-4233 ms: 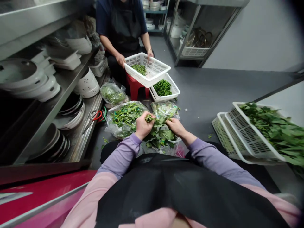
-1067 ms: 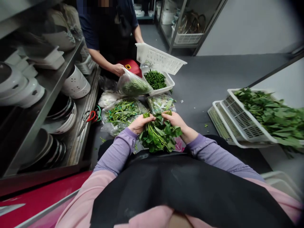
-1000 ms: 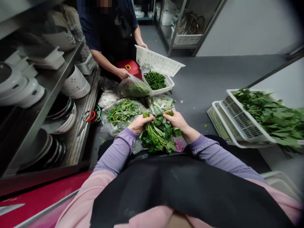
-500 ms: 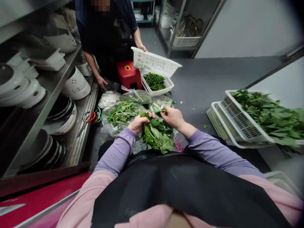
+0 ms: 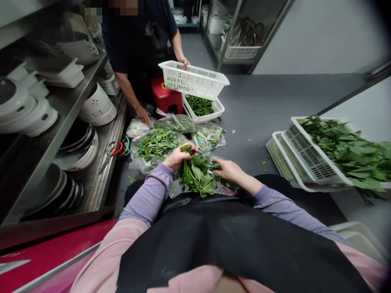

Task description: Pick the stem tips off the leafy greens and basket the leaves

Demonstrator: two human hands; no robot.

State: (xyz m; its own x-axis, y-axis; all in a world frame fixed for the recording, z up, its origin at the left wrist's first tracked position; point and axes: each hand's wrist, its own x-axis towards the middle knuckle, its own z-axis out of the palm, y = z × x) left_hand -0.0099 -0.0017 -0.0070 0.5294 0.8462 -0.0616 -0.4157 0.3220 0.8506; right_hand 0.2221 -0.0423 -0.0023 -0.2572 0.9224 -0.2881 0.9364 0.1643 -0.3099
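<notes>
My left hand (image 5: pixel 176 156) is closed round the stems of a bunch of leafy greens (image 5: pixel 197 179) held over my lap. My right hand (image 5: pixel 227 170) reaches into the leaves at the bunch's right side, fingers pinched on a sprig. Beneath the bunch lies a clear plastic bag with more greens. Just beyond my hands sits a clear bag of green stems (image 5: pixel 157 144) on the grey floor.
A person in dark clothes stands ahead, holding a white basket (image 5: pixel 193 79) and reaching down to a bag by a red stool (image 5: pixel 165 99). A white tray of green chillies (image 5: pixel 201 108) sits beyond. Stacked baskets with leaves (image 5: pixel 332 152) stand right. Shelves of crockery and scissors (image 5: pixel 117 150) are left.
My right hand dropped from the stem tops to the bunch's right side. The other person stood up with the white basket, set a bag of greens down and now reaches low.
</notes>
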